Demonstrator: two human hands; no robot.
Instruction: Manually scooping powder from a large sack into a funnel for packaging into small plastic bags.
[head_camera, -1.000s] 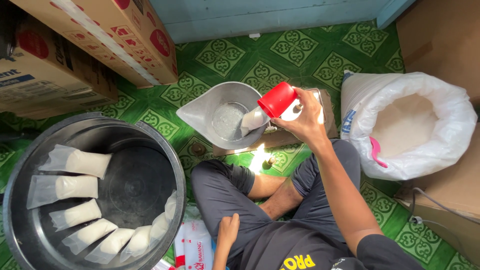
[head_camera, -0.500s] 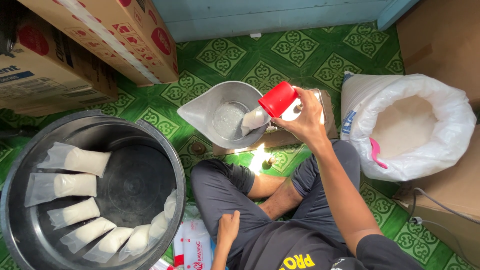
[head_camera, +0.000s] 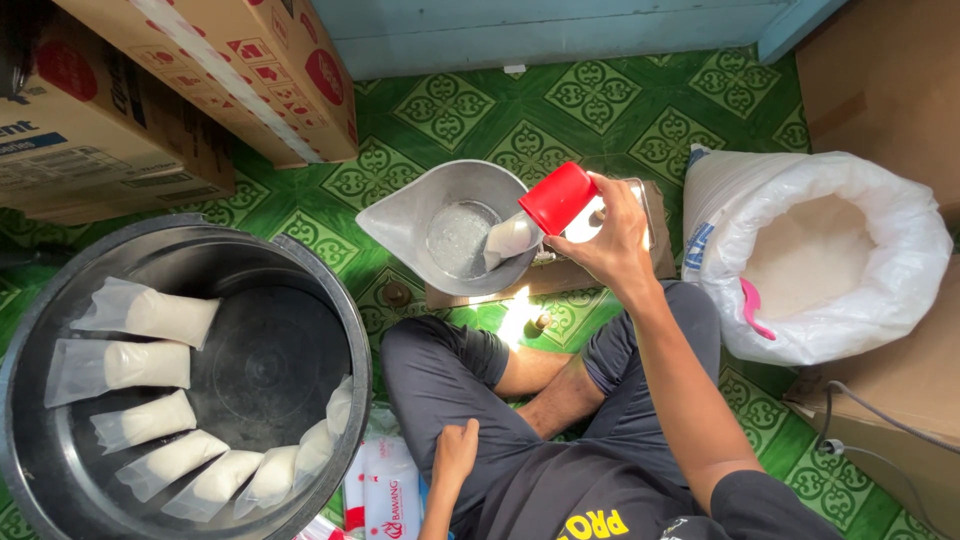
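Note:
My right hand (head_camera: 610, 240) grips a red cup (head_camera: 556, 198) tilted over a metal scoop-shaped pan (head_camera: 420, 215). A small clear bag of white grains (head_camera: 508, 238) hangs from under the cup into the pan. The pan sits on a scale on a wooden board (head_camera: 560, 275). My left hand (head_camera: 456, 453) rests on my left thigh with the fingers curled, holding nothing. I sit cross-legged on the green patterned floor.
A big black tub (head_camera: 330, 300) at the left holds several filled clear bags (head_camera: 150, 315). An open white sack of white grains (head_camera: 815, 255) with a pink scoop (head_camera: 752, 305) stands at the right. Cardboard boxes (head_camera: 200, 70) lie at the top left. Printed packets (head_camera: 385, 490) lie by my knee.
The view has shifted slightly. The red cup and my hands hold nearly the same position.

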